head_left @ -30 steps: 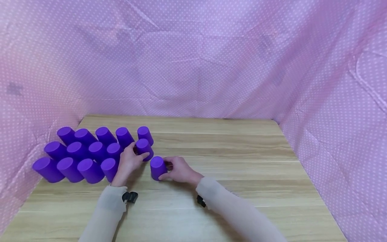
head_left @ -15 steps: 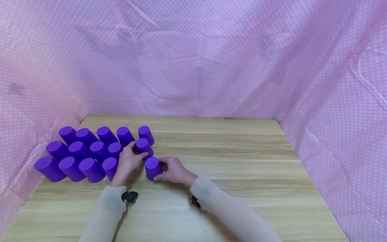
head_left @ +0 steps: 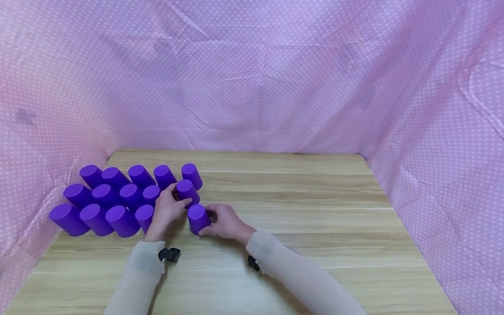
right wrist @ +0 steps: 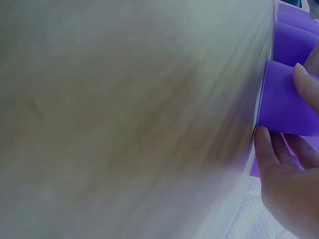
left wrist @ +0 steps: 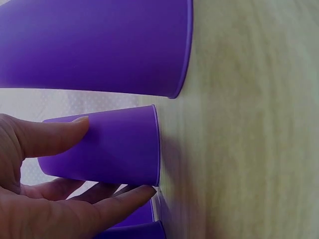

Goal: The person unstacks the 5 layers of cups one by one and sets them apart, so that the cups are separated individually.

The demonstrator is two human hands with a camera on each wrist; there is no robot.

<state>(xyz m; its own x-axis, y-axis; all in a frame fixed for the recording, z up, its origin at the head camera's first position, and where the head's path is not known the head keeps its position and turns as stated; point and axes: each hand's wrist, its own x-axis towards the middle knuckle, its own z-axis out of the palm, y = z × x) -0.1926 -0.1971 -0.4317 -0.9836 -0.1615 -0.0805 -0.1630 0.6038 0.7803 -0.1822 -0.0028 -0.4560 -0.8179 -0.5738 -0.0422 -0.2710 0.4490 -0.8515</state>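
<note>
Purple cups stand upside down on the wooden table point(head_left: 315, 210). In the head view my left hand point(head_left: 167, 208) grips the middle cup point(head_left: 187, 191) of the rightmost column, thumb on its near side. The left wrist view shows that cup point(left wrist: 119, 144) between thumb and fingers, its rim on the table. My right hand point(head_left: 226, 222) holds the nearest cup point(head_left: 198, 218) of the column from its right side. In the right wrist view this cup point(right wrist: 286, 102) sits between thumb and fingers with its rim against the tabletop. A third cup point(head_left: 191, 176) stands behind them, untouched.
Several more upside-down cups point(head_left: 122, 221) stand in three rows left of my left hand; my left forearm passes close to the nearest row. Pink dotted cloth point(head_left: 252, 87) hangs round the back and sides of the table.
My right hand has slid its cup a little to the left, close to the cup in my left hand, and now stays nearly still. My left hand keeps its grip.
</note>
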